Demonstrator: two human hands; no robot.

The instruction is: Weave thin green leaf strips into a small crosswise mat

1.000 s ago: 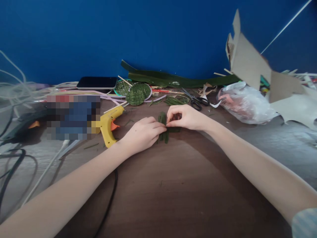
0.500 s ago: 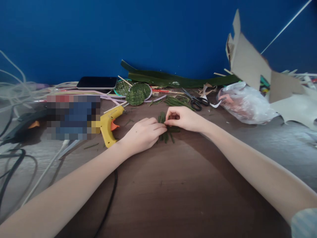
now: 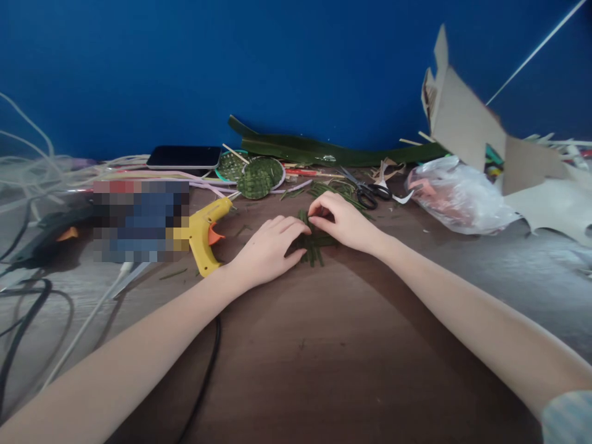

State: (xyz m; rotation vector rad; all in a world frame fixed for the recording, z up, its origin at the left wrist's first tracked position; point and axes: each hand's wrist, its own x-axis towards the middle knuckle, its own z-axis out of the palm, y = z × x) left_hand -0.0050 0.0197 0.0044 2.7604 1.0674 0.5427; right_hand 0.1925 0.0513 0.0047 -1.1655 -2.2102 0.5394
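Observation:
Several narrow green leaf strips [image 3: 316,256] lie crossed over one another on the table, like a small loose weave. My left hand [image 3: 271,250] rests against their left side, thumb and index finger apart, its fingertips touching the strips. From the right, my right hand [image 3: 345,221] has its thumb and index finger brought together at the upper part of the weave, pinching a strip. Both hands cover part of the strips. Just behind the right hand is a bundle of loose green strips [image 3: 330,190].
A yellow glue gun [image 3: 203,237] lies left of my left hand, a black cable [image 3: 210,370] below it. Behind are woven green discs [image 3: 256,178], a phone [image 3: 184,156], scissors [image 3: 367,192] and a long leaf [image 3: 300,148]. A plastic bag [image 3: 460,194] and cardboard [image 3: 467,114] stand right.
My left thumb and index finger have spread apart, uncovering more of the crossed strips. The right hand has shifted slightly up and away from the left fingertips.

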